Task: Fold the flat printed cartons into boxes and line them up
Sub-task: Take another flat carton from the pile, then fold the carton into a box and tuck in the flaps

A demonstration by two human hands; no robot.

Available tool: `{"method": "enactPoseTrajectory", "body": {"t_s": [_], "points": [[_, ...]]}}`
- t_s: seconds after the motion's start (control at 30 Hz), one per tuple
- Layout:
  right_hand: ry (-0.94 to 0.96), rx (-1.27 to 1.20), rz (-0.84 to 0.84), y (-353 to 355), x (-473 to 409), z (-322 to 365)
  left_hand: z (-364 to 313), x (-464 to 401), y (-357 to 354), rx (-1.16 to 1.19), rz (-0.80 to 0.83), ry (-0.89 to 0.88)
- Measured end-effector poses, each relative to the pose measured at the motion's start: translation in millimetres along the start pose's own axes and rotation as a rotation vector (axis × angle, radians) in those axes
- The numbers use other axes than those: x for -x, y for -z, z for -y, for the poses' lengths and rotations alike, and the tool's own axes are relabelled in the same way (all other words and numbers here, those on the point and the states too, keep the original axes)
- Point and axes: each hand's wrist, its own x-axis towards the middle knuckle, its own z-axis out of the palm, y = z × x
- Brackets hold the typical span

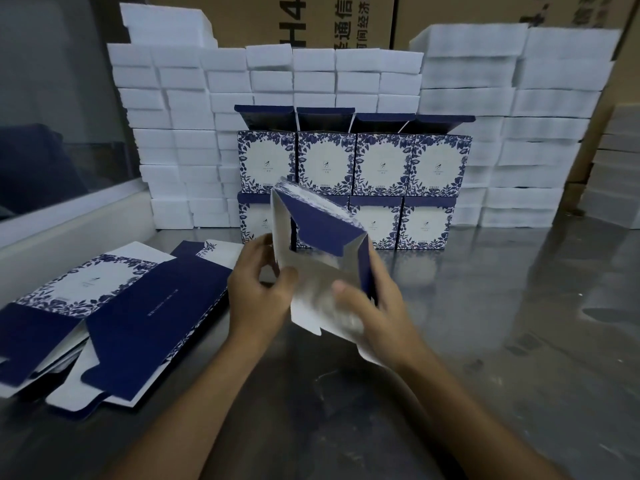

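A half-opened blue-and-white printed carton (322, 247) is held tilted above the steel table, its white inside and a navy flap facing me. My left hand (258, 289) grips its left wall, thumb on the inner face. My right hand (367, 306) grips the right wall and bottom flaps, thumb pressing on the white inner panel. Flat cartons (114, 317) lie in a loose pile at the left. Behind the held carton, folded boxes (381, 164) stand in two stacked rows, top lids open.
White foam blocks (180, 133) are stacked in walls behind and beside the boxes, with taller stacks (519, 133) at the right. Brown shipping cartons (346, 19) stand at the back. A glass partition (52, 116) runs along the left. The steel tabletop (485, 341) is reflective.
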Motion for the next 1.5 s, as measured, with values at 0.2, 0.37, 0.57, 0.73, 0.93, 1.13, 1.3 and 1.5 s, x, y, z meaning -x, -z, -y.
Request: {"method": "enactPoseTrajectory", "body": {"t_s": [0.2,0.37,0.57,0.73,0.93,1.13,1.3,1.5], "points": [[-0.072,-0.013,-0.206,7,0,19,1,-2,0,0.055,-0.004,0.036],[-0.081,-0.036,-0.338,11,-3,23,1,-4,-2,0.101,0.001,0.053],[-0.013,-0.133,-0.486,17,-5,23,8,-6,1,0.041,-0.029,0.104],[0.07,-0.008,-0.517,16,-3,22,9,-6,0,0.052,-0.036,0.066],[0.046,-0.059,-0.447,15,-2,21,10,-10,3,0.03,-0.102,0.093],[0.137,0.192,-0.218,14,-2,16,13,-11,5,-0.06,-0.16,0.055],[0.216,0.464,-0.113,17,0,11,11,-10,4,-0.074,-0.121,0.037],[0.184,0.437,-0.144,17,-1,4,9,-9,4,-0.024,-0.093,0.055]]}}
